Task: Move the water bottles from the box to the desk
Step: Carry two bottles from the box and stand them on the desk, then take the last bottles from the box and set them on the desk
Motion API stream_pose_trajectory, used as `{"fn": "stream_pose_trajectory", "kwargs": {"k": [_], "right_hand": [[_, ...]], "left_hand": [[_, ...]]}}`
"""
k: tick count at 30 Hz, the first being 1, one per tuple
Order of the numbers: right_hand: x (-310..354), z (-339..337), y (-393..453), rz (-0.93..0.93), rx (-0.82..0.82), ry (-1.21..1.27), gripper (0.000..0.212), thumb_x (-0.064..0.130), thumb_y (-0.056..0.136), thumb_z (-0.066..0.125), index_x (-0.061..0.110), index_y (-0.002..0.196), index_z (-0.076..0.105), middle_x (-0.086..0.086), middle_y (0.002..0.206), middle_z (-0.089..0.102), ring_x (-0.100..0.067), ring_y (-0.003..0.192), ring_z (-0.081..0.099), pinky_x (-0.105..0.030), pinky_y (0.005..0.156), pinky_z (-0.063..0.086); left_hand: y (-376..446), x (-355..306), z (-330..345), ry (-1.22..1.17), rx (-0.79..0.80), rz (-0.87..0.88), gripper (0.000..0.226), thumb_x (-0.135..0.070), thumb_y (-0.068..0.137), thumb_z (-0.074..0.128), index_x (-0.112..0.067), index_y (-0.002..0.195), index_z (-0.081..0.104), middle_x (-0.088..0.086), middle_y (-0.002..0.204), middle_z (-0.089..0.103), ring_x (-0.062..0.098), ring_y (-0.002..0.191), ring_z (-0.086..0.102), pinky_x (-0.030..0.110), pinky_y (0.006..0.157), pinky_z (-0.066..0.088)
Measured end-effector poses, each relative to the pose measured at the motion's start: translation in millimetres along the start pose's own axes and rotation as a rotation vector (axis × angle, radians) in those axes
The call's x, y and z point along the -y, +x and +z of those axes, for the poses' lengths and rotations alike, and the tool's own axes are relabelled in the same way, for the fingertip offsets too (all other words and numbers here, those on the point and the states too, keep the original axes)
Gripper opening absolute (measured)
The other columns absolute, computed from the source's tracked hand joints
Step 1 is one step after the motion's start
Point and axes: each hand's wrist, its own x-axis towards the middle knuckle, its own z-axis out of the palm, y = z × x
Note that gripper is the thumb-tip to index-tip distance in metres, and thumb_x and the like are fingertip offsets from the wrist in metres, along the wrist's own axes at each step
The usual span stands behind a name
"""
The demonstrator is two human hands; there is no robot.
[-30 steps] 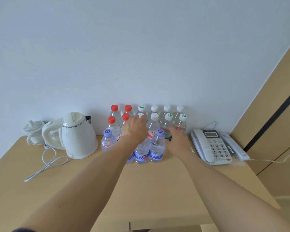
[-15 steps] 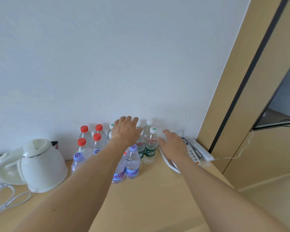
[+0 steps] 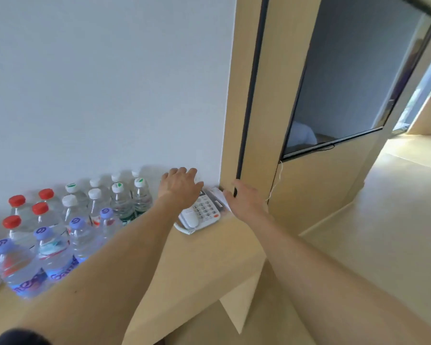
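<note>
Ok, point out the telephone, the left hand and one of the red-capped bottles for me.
telephone (image 3: 204, 210): head view, on its keypad.
left hand (image 3: 181, 186): head view, on the back of the hand.
red-capped bottle (image 3: 17, 200): head view, on its red cap.

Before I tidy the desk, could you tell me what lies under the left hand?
The left hand hovers open over the top end of the white telephone; its keypad and handset show, but the display end is covered.
</note>
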Motion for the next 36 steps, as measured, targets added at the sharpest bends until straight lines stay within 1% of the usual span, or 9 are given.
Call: {"fn": "stream_pose_trajectory", "kwargs": {"k": [2, 4, 9, 14, 18, 22, 27, 32, 36], "right_hand": [[-42, -16, -13, 0.053, -0.015, -0.003, 0.042, 0.047, 0.102, 0.038, 0.022, 0.134, 0.049, -0.01, 0.131, 0.056, -0.032, 0.122, 0.053, -0.041, 0.09, 0.049], [-87, -32, -28, 0.128, -0.019, -0.018, 0.047, 0.05, 0.102, 0.037, 0.025, 0.142, 0.046, -0.009, 0.137, 0.055, -0.032, 0.125, 0.052, -0.041, 0.093, 0.048], [-204, -68, -69, 0.319, -0.04, -0.017, 0.056, 0.054, 0.1, 0.039, 0.026, 0.148, 0.041, -0.008, 0.146, 0.051, -0.031, 0.131, 0.05, -0.041, 0.102, 0.046], [-308, -109, -133, 0.544, -0.129, -0.003, 0.051, 0.047, 0.099, 0.047, 0.024, 0.145, 0.045, -0.014, 0.142, 0.054, -0.034, 0.13, 0.051, -0.042, 0.102, 0.044], [-372, -139, -178, 0.719, -0.186, -0.025, 0.051, 0.048, 0.101, 0.046, 0.022, 0.144, 0.045, -0.012, 0.142, 0.054, -0.033, 0.132, 0.049, -0.041, 0.104, 0.043], [-426, -155, -209, 0.872, -0.229, -0.008, 0.054, 0.049, 0.1, 0.046, 0.021, 0.146, 0.043, -0.01, 0.145, 0.053, -0.031, 0.135, 0.046, -0.041, 0.107, 0.042], [-489, -161, -220, 1.026, -0.241, 0.034, 0.054, 0.048, 0.1, 0.047, 0.022, 0.147, 0.043, -0.009, 0.145, 0.053, -0.031, 0.134, 0.048, -0.042, 0.105, 0.043], [-548, -166, -189, 1.166, -0.185, 0.052, 0.054, 0.051, 0.1, 0.044, 0.028, 0.149, 0.039, -0.008, 0.145, 0.05, -0.03, 0.132, 0.048, -0.044, 0.1, 0.045], [-591, -179, -140, 1.216, -0.136, 0.041, 0.053, 0.052, 0.1, 0.041, 0.03, 0.149, 0.037, -0.006, 0.145, 0.049, -0.029, 0.132, 0.048, -0.046, 0.101, 0.046]], "left_hand": [[-2, -51, 11, -0.011, 0.027, 0.058, 0.048, -0.046, 0.103, 0.037, -0.022, 0.144, 0.045, 0.005, 0.139, 0.054, 0.028, 0.133, 0.043, 0.041, 0.109, 0.033], [-5, -103, 24, -0.036, 0.061, 0.126, 0.046, -0.043, 0.102, 0.037, -0.02, 0.141, 0.047, 0.006, 0.136, 0.055, 0.028, 0.13, 0.044, 0.041, 0.108, 0.034], [-19, -236, 60, -0.037, 0.139, 0.307, 0.048, -0.046, 0.103, 0.036, -0.019, 0.141, 0.047, 0.01, 0.138, 0.055, 0.031, 0.13, 0.046, 0.047, 0.108, 0.037], [-41, -362, 95, -0.04, 0.224, 0.495, 0.055, -0.048, 0.104, 0.035, -0.024, 0.153, 0.035, 0.007, 0.151, 0.046, 0.029, 0.139, 0.04, 0.046, 0.113, 0.032], [-55, -446, 121, -0.057, 0.242, 0.689, 0.051, -0.047, 0.103, 0.037, -0.024, 0.149, 0.04, 0.005, 0.149, 0.048, 0.026, 0.138, 0.042, 0.044, 0.11, 0.035], [-65, -513, 140, -0.038, 0.256, 0.834, 0.047, -0.046, 0.102, 0.037, -0.025, 0.144, 0.044, 0.005, 0.145, 0.051, 0.026, 0.135, 0.045, 0.041, 0.106, 0.036], [-55, -581, 166, -0.093, 0.291, 0.931, 0.047, -0.046, 0.1, 0.04, -0.024, 0.141, 0.048, 0.007, 0.141, 0.053, 0.028, 0.131, 0.047, 0.04, 0.104, 0.036], [-13, -643, 196, -0.073, 0.36, 0.979, 0.046, -0.046, 0.101, 0.038, -0.026, 0.142, 0.046, 0.007, 0.141, 0.051, 0.027, 0.128, 0.048, 0.037, 0.104, 0.035], [44, -686, 219, -0.04, 0.411, 0.996, 0.047, -0.047, 0.102, 0.035, -0.028, 0.145, 0.043, 0.006, 0.143, 0.05, 0.026, 0.129, 0.048, 0.036, 0.105, 0.035]]}}
